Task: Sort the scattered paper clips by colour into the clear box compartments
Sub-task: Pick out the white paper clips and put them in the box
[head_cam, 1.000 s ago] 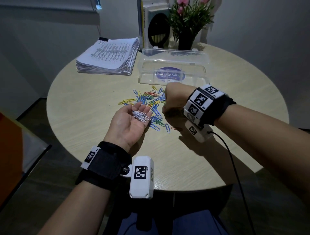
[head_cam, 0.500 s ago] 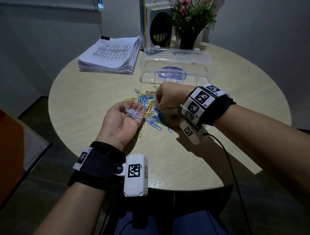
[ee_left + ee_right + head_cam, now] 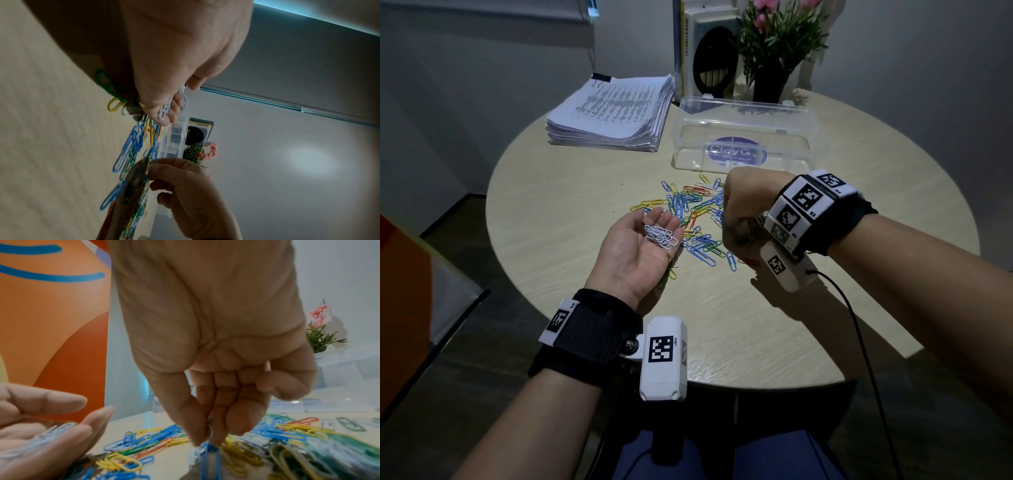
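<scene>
White wire paper clips (image 3: 660,235) are cupped in the relaxed upturned left hand (image 3: 635,251); a small white clip (image 3: 194,455) is pinched by the right hand (image 3: 213,402) above the pale wood-grain bench (image 3: 571,192).

Our right hand (image 3: 207,340) fills the frame's centre, fingertips (image 3: 197,437) pinching a blue clip (image 3: 210,457). Lower left, our left hand (image 3: 39,426) cups white clips (image 3: 41,437).
</scene>
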A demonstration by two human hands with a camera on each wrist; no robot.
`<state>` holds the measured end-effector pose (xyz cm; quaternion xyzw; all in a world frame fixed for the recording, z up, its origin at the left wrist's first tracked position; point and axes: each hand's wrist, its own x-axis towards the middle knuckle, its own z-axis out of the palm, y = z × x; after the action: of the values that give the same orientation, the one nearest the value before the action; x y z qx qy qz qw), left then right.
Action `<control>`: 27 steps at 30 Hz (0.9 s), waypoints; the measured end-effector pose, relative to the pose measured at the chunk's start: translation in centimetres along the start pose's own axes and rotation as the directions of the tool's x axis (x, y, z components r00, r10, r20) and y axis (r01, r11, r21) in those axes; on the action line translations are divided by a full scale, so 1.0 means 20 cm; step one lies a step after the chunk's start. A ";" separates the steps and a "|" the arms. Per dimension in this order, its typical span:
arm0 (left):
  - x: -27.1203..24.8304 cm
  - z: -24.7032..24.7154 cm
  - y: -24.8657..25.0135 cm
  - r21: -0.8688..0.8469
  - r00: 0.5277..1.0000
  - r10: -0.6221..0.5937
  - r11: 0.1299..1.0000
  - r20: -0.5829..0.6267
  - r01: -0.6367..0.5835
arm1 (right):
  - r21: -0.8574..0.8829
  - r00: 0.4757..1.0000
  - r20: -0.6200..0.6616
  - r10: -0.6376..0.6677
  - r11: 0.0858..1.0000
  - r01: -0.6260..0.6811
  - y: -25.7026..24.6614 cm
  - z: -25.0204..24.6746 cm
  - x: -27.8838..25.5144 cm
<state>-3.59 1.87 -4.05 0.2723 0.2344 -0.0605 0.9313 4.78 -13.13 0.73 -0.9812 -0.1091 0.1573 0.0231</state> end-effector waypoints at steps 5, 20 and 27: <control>0.01 0.00 -0.01 0.017 1.000 0.003 1.000 -0.007 -0.003 | 0.030 0.998 -0.040 -0.048 0.998 0.050 -0.03 0.03 0.03; 0.03 0.06 -0.01 0.031 0.999 0.011 0.999 0.038 -0.012 | 0.341 0.967 -0.097 -0.236 0.905 0.255 -0.03 -0.02 -0.07; 0.03 0.08 -0.03 -0.060 0.996 -0.007 0.998 0.084 0.012 | 0.435 0.933 -0.117 -0.341 0.827 0.357 -0.15 -0.05 -0.12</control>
<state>-2.49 0.52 -3.39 0.2402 0.1983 -0.0690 0.9477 2.27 -10.73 2.62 -0.9151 -0.2466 0.1543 0.2791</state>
